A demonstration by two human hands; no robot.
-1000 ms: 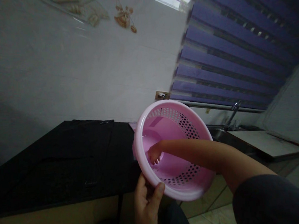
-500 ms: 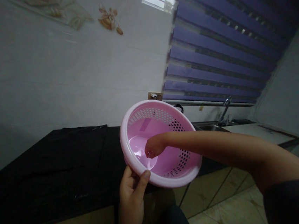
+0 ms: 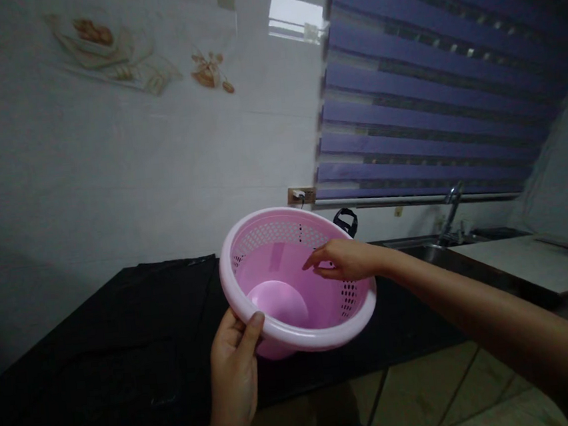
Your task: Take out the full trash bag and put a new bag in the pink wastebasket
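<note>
A round pink plastic basket [image 3: 303, 335], with rows of holes below its rim, is tilted toward me over the black countertop. My left hand [image 3: 235, 361] grips the rim at the near left, thumb on top and fingers beneath. Over the basket's mouth is my right hand [image 3: 341, 260], its fingers pointing left and slightly apart, with nothing visible in them. Inside, the smooth basket bottom shows bare. Whether the basket's underside rests on the counter is hard to make out.
Along the tiled wall runs a black countertop [image 3: 102, 364]. Behind the basket are a wall socket with a plug [image 3: 300, 195] and a black handle [image 3: 346, 222]. To the right stand a faucet [image 3: 452, 210] and sink [image 3: 431, 252], below purple striped blinds [image 3: 405, 114]. Cabinet doors [image 3: 431, 386] lie below.
My right hand has risen from the basket's bottom toward its right side, and its fingers have loosened. The basket sits slightly lower in view, with my left hand still on its rim.
</note>
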